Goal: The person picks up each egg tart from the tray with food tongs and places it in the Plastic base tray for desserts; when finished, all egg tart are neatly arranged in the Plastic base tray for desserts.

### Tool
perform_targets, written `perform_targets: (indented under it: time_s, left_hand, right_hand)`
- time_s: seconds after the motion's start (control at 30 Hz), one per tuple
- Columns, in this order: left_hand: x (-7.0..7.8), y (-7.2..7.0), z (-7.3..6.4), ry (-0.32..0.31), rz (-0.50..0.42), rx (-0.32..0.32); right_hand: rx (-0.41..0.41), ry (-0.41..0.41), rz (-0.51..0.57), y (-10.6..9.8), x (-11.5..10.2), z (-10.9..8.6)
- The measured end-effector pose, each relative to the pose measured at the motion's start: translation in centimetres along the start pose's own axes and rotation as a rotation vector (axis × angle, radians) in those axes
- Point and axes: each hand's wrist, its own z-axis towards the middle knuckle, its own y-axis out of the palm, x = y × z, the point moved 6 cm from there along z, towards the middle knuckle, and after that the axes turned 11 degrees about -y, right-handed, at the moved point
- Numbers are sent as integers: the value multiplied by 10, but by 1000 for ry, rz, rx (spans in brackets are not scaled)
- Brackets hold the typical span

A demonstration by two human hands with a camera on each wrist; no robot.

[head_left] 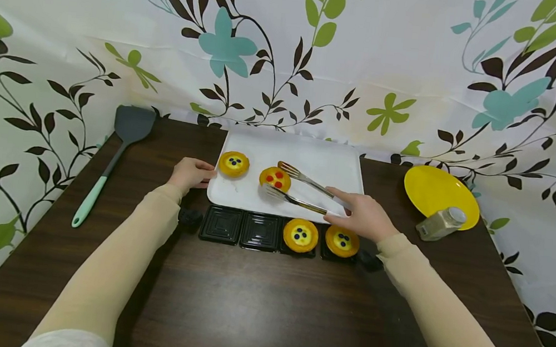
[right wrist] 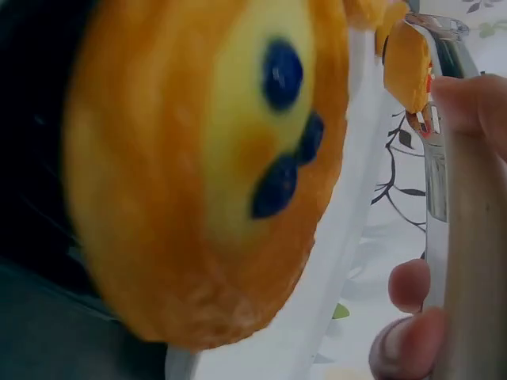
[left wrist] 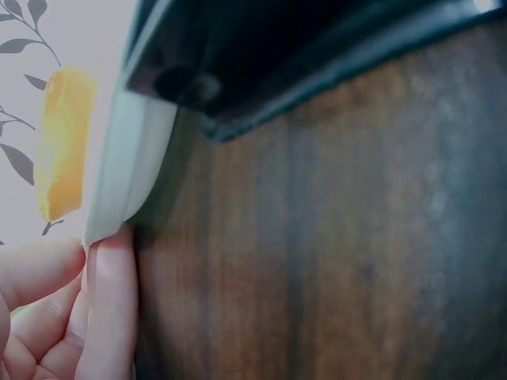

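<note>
My left hand (head_left: 191, 174) pinches the left rim of a white tray (head_left: 320, 155) between thumb and fingers (left wrist: 111, 301). My right hand (head_left: 363, 215) grips metal tongs (head_left: 309, 182). Their tips lie on either side of a tart with red toppings (head_left: 279, 183) on the tray; whether both tips touch it I cannot tell. A tart with blue berries (head_left: 234, 164) sits at the tray's left. Along the tray's front is a black container (head_left: 221, 224) with square compartments. Its two right compartments hold blue-berry tarts (head_left: 300, 235); one fills much of the right wrist view.
A grey spatula with a mint handle (head_left: 89, 203) lies at the left of the dark wooden table (head_left: 245, 310). On the right, a small shaker jar (head_left: 440, 224) leans against a yellow plate (head_left: 432, 185). Patterned cloth (head_left: 349, 63) hangs behind and at the sides.
</note>
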Motion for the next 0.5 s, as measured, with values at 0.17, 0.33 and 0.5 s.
perform_targets:
  time_s: [0.17, 0.33, 0.5]
  left_hand:
    - [0, 1, 2, -5, 8, -7]
    - [-1, 0, 4, -4, 11, 2]
    - [-1, 0, 3, -7, 5, 0]
  right_hand:
    - [16, -45, 9, 0, -7, -13]
    - [16, -91, 9, 0, -20, -21]
    - [13, -113, 5, 1, -32, -30]
